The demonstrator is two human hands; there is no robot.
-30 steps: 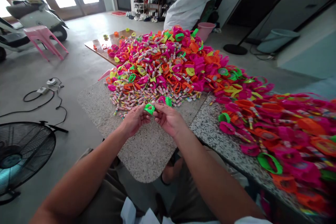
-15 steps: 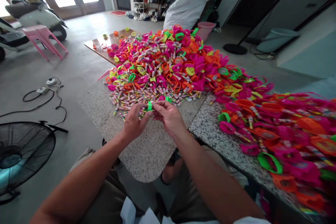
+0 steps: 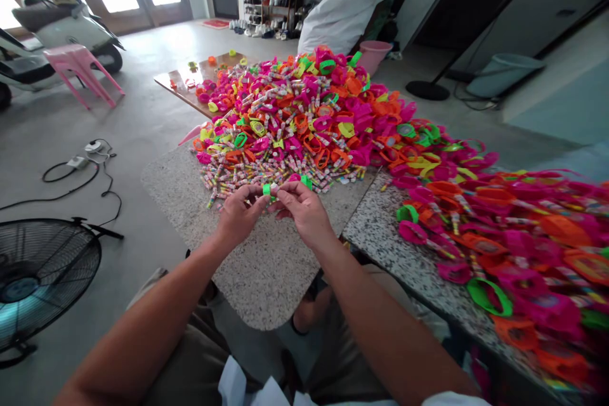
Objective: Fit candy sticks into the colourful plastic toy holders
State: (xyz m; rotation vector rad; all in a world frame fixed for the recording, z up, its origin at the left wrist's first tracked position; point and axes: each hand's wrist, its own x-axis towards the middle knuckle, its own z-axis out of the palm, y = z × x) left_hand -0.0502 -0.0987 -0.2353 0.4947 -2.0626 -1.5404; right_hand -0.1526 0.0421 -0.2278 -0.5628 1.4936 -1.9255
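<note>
Both of my hands meet over the near end of the speckled stone tabletop (image 3: 266,279). My left hand (image 3: 240,214) pinches a bright green plastic band piece (image 3: 266,190), seemingly part of a toy watch. My right hand (image 3: 305,210) is closed just beside it, fingertips pressed together. A small white tip (image 3: 273,186) shows between the green piece and the right fingertips; the rest of what those fingers grip is hidden. Just beyond the hands lie many small printed tubes (image 3: 242,177), like wrapped candy. Another green band (image 3: 306,182) shows behind the right knuckles.
A large heap of pink, orange, yellow and green toy watches (image 3: 304,101) covers the far tabletop. More watches (image 3: 514,247) spread over the right-hand stone slab (image 3: 375,228). A floor fan (image 3: 47,279) stands at left, near a cable (image 3: 102,171) and pink stool (image 3: 83,70).
My left hand has shifted slightly left with the green piece, opening a small gap from the right fingertips where a white tip now shows. The right hand has hardly moved.
</note>
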